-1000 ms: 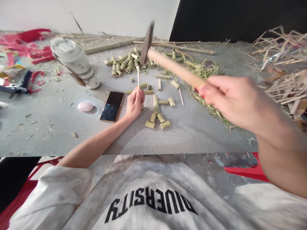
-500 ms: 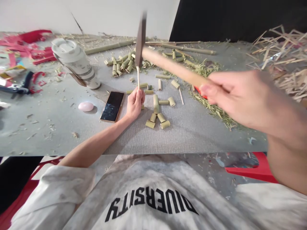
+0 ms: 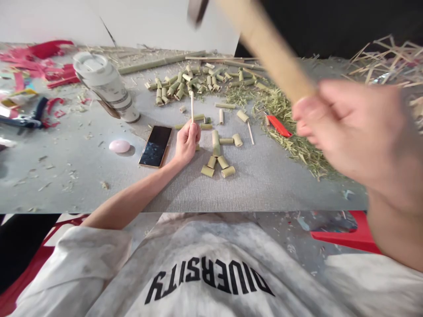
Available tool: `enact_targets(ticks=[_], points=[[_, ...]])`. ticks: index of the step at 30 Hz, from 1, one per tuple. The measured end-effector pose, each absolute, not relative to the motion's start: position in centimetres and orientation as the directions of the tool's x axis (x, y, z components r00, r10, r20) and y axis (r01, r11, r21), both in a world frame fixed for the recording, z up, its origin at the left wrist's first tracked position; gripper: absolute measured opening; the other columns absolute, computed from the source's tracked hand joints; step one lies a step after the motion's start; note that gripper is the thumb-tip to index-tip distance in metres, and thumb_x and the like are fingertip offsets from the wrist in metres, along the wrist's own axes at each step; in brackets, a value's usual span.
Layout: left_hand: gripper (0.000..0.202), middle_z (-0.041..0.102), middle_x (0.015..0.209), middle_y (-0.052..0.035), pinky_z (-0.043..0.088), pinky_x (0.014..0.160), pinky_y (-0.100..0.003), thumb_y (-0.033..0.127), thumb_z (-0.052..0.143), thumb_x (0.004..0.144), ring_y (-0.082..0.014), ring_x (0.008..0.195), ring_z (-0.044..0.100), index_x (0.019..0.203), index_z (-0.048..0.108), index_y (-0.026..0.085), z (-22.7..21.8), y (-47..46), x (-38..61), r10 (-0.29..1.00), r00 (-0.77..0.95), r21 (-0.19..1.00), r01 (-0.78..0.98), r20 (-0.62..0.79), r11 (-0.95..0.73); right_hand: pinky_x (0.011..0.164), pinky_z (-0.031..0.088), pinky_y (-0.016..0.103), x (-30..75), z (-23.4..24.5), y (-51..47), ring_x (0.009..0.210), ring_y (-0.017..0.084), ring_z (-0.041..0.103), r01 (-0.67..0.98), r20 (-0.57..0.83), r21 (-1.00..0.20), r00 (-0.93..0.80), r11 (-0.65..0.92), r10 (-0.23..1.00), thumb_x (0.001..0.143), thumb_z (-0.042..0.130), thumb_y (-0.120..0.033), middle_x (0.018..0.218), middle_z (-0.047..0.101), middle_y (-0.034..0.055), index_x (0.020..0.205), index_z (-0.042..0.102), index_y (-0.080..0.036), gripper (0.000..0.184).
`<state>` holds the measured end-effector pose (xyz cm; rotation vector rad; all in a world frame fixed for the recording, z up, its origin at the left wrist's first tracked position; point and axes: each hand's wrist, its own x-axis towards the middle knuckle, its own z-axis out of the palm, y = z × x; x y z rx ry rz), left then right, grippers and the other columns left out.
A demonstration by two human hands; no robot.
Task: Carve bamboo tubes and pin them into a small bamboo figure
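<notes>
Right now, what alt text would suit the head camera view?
A person's left hand holds a thin stick upright at a table, while the right hand holds a hammer high above it. Short bamboo pieces and a phone lie nearby.

One camera, worn on the person's head, faces forward and down over the shirt [image 3: 205, 246] onto the grey table [image 3: 264, 185], reaching the far wall [image 3: 148, 22]. The right hand [image 3: 357, 132] looms nearest, blurred, perhaps close to the lens; the left hand [image 3: 187, 143] sits mid-table

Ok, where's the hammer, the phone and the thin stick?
hammer [image 3: 269, 53], head view, on its wooden handle.
phone [image 3: 155, 146], head view, middle of its dark screen.
thin stick [image 3: 192, 105], head view, on its upright shaft.
</notes>
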<state>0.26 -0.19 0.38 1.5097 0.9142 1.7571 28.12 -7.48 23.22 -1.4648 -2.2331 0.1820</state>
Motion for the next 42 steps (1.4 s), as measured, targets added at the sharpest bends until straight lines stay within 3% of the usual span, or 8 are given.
enact_targets(ticks=[3,11,16,24,29,35,38,42], points=[[0.065,0.040,0.065,0.0026,0.030,0.048,-0.026,0.076,0.052,0.107,-0.0110,0.054,0.034,0.071,0.044,0.022,0.3,-0.2,0.2,0.827,-0.136,0.831,-0.031,0.546,-0.555,0.048,0.029,0.035,28.0,22.9,-7.7,0.049,0.014,0.040,0.855,0.154,-0.311,-0.386,0.415,0.910,0.106,0.041,-0.086,0.057,0.048,-0.0011,0.071,0.050,-0.027,0.069],[0.064,0.039,0.064,0.0034,0.029,0.047,-0.026,0.074,0.052,0.108,-0.0097,0.052,0.032,0.072,0.042,0.022,0.2,-0.2,0.3,0.837,-0.127,0.840,-0.049,0.532,-0.541,0.048,0.027,0.032,28.4,22.3,-7.8,0.047,0.012,0.038,0.848,0.165,-0.332,-0.379,0.413,0.911,0.109,0.049,-0.075,0.054,0.045,-0.0028,0.070,0.049,-0.026,0.062],[0.061,0.029,0.061,0.0067,0.022,0.042,-0.024,0.074,0.056,0.107,-0.0078,0.047,0.024,0.076,0.042,0.023,1.7,0.0,-0.2,0.875,-0.128,0.848,-0.216,0.467,-0.485,0.052,0.035,0.030,32.4,19.9,-5.5,0.056,0.014,0.057,0.827,0.356,-0.477,-0.130,0.300,0.925,0.109,0.062,-0.048,0.073,0.067,0.0026,0.086,0.065,-0.022,0.035],[0.052,0.019,0.062,0.0066,0.022,0.043,-0.024,0.052,0.036,0.120,-0.0106,0.048,0.013,0.077,0.043,0.023,9.5,-2.8,-2.1,0.965,-0.138,0.781,-0.567,0.224,-0.263,0.067,0.024,0.035,38.2,8.5,-2.6,0.065,0.018,0.029,0.985,0.276,-0.140,0.141,-0.105,0.951,0.104,0.060,-0.033,0.072,0.052,0.0019,0.100,0.067,-0.021,0.013],[0.058,0.012,0.064,0.0072,0.006,0.042,-0.028,0.068,0.042,0.114,-0.0108,0.054,-0.001,0.078,0.032,0.024,11.1,-3.0,-2.6,0.973,-0.182,0.776,-0.590,0.140,-0.222,0.070,0.021,0.039,39.2,5.4,-3.2,0.065,0.017,0.021,0.981,0.228,-0.122,0.178,-0.153,0.957,0.102,0.067,-0.033,0.083,0.064,0.0098,0.115,0.073,-0.020,0.020],[0.071,0.010,0.064,0.0078,-0.003,0.045,-0.032,0.090,0.056,0.096,-0.0113,0.059,-0.006,0.081,0.031,0.025,11.3,-3.5,-3.3,0.971,-0.186,0.825,-0.517,0.153,-0.229,0.069,0.021,0.040,39.7,4.2,-2.2,0.066,0.014,0.018,0.972,0.246,-0.165,0.203,-0.165,0.948,0.090,0.082,-0.024,0.090,0.066,0.0104,0.102,0.072,-0.019,0.016],[0.071,0.015,0.063,0.0074,0.001,0.047,-0.032,0.093,0.056,0.094,-0.0117,0.059,0.000,0.082,0.034,0.026,11.3,-3.7,-3.4,0.965,-0.189,0.834,-0.490,0.184,-0.255,0.070,0.023,0.041,40.0,4.1,-1.5,0.067,0.014,0.023,0.973,0.291,-0.180,0.194,-0.146,0.937,0.078,0.092,-0.021,0.086,0.064,0.0092,0.089,0.069,-0.020,0.025],[0.068,0.018,0.064,0.0072,0.004,0.047,-0.031,0.087,0.062,0.096,-0.0109,0.058,0.004,0.081,0.036,0.025,11.6,-3.8,-3.2,0.950,-0.145,0.796,-0.520,0.275,-0.310,0.080,0.031,0.046,38.7,5.8,-1.3,0.079,0.020,0.046,0.967,0.442,-0.255,0.108,0.010,0.890,0.065,0.096,-0.010,0.102,0.070,0.0228,0.084,0.069,-0.017,0.033]])
